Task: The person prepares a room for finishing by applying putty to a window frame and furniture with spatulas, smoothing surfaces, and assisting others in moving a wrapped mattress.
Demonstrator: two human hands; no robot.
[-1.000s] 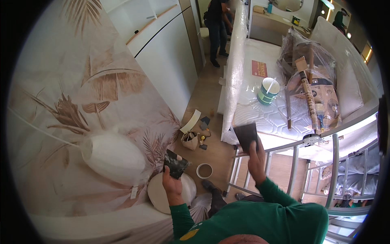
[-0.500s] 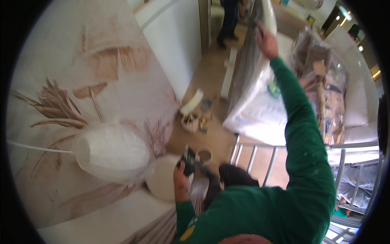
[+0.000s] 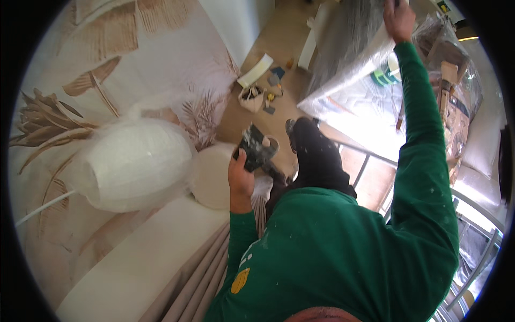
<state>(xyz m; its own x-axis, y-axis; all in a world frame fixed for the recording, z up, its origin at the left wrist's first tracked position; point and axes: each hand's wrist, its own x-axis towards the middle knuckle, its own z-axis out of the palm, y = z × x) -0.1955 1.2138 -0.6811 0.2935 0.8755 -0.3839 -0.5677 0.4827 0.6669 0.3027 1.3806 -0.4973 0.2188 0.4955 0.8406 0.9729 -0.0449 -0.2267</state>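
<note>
My left hand point(image 3: 242, 174) is closed around a dark flat plate point(image 3: 257, 144) smeared with whitish paste, level with my waist. Its thumb lies along the near edge. My right arm reaches far up and to the right. The fingers of my right hand point(image 3: 399, 22) are curled round a small dark thing at the top edge of the picture, too cut off to name. Close to that hand, a plastic-wrapped upright panel point(image 3: 348, 51) stands, and a green-and-white tub point(image 3: 383, 75) sits below it.
A wrapped white lantern-like lamp point(image 3: 142, 163) fills the left, before a wall with raised plant reliefs point(image 3: 107, 37). Beside it stands a round pale stool-like thing point(image 3: 211, 174). A bag point(image 3: 251, 100) and small tools lie on the floor. Metal railings point(image 3: 370, 153) run at right.
The view has shifted, so the floor things and lamp sit differently. My left hand and the plate appear higher in the picture; my right hand appears higher and farther right, still closed.
</note>
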